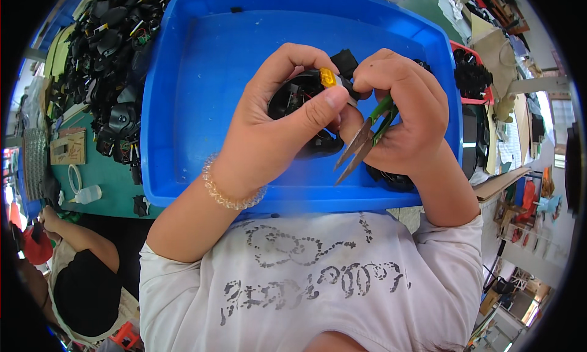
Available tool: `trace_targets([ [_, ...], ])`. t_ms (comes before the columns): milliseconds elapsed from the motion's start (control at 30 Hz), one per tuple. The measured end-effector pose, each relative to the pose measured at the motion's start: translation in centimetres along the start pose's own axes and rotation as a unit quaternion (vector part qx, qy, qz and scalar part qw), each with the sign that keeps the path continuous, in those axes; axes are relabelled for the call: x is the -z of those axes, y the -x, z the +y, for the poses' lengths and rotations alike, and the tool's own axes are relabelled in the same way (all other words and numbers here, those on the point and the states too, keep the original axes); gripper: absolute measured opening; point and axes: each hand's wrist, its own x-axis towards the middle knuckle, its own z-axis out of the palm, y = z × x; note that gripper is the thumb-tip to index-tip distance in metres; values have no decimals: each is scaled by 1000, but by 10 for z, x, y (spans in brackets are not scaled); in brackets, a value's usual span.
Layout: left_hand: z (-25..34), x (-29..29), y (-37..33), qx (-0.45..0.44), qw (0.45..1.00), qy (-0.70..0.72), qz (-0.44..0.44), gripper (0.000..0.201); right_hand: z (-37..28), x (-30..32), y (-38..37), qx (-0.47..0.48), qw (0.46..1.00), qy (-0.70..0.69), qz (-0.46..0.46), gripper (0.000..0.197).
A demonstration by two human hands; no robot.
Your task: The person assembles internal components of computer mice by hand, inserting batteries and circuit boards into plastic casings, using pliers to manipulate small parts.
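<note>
My left hand (263, 123) is closed around a rounded black plastic housing (290, 95) with wires inside. Its thumb and fingers also grip a small flat silver piece with a yellow-taped end (328, 77), which looks like a battery pouch. Green-handled scissors (365, 141) hang in my right hand (413, 104), blades pointing down and toward the left. That hand's thumb and forefinger pinch at a black part beside the silver piece; what exactly they hold is hidden. A black flap (344, 63) sticks up between the hands.
Beneath my hands lies a big blue tray (150, 138), with black parts (391, 179) at its right. A tall heap of black housings (113, 65) stands left on the green table (110, 181), near a small squeeze bottle (87, 194). A red basket (489, 95) is at right. Another person's arm (92, 236) shows lower left.
</note>
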Motion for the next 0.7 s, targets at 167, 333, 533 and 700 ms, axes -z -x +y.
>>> trace_targets([
  [167,1,6,-1,17,997,24,-67,25,-1,5,-3,-40,997,-60,-24,26],
  [333,3,4,-1,60,993,98,-35,28,4,7,1,-43,990,-128,-32,29],
  [533,1,7,-2,82,986,138,-50,30,2,5,2,-184,931,-314,-25,22],
  [700,5,5,-1,97,987,123,-33,31,9,11,4,-146,966,-201,-69,20],
])
